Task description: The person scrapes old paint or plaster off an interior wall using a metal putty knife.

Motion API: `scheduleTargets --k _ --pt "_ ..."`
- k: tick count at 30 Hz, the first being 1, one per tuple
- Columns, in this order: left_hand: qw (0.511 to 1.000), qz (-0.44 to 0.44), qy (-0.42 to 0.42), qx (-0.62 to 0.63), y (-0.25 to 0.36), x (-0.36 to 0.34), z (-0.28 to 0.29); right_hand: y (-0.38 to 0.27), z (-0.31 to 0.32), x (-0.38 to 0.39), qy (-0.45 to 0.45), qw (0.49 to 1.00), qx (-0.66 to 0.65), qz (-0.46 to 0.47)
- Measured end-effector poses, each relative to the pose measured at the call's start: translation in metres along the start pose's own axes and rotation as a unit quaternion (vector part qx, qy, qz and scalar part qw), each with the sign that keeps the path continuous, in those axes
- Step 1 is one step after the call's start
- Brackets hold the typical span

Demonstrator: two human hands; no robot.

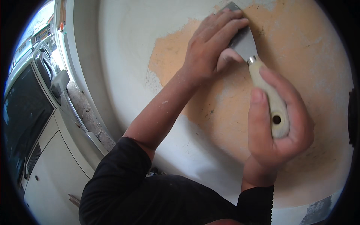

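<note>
I judge the scraper light, springy-bladed; right hand wraps its handle, best hold; left hand lies flattened over the blade beyond.

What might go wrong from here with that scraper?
The left hand lies with its fingers across the scraper blade, some near its edges, so a slip might nick them. The right hand is wrapped around the handle; a sudden tilt or hard push there could dig a blade corner into the patchy wall.
</note>
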State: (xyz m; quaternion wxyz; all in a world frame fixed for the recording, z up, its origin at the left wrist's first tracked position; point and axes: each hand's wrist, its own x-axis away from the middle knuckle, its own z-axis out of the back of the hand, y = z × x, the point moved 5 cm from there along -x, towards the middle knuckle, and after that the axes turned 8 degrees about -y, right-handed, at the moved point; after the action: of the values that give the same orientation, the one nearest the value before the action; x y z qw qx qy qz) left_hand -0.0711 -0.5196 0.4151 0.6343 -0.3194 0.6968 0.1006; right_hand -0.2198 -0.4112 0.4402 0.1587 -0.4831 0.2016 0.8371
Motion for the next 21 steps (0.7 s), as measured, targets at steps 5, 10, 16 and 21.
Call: scheduleTargets --k 5,10,16,21 --pt "1.000 -0.008 -0.003 0.027 0.005 0.003 0.000 -0.005 0.003 0.004 -0.027 0.999 -0.013 -0.018" --pt "1.000 0.010 -0.014 -0.007 0.002 0.002 -0.001 0.003 -0.001 -0.002 -0.020 1.000 0.006 -0.007" --pt "0.999 0.003 -0.012 0.039 0.005 0.005 -0.001 -0.003 0.003 0.006 -0.034 0.999 0.002 -0.008" --pt "1.000 0.003 -0.015 0.019 0.004 0.004 -0.002 -0.001 0.000 0.008 -0.026 0.999 -0.013 -0.014"
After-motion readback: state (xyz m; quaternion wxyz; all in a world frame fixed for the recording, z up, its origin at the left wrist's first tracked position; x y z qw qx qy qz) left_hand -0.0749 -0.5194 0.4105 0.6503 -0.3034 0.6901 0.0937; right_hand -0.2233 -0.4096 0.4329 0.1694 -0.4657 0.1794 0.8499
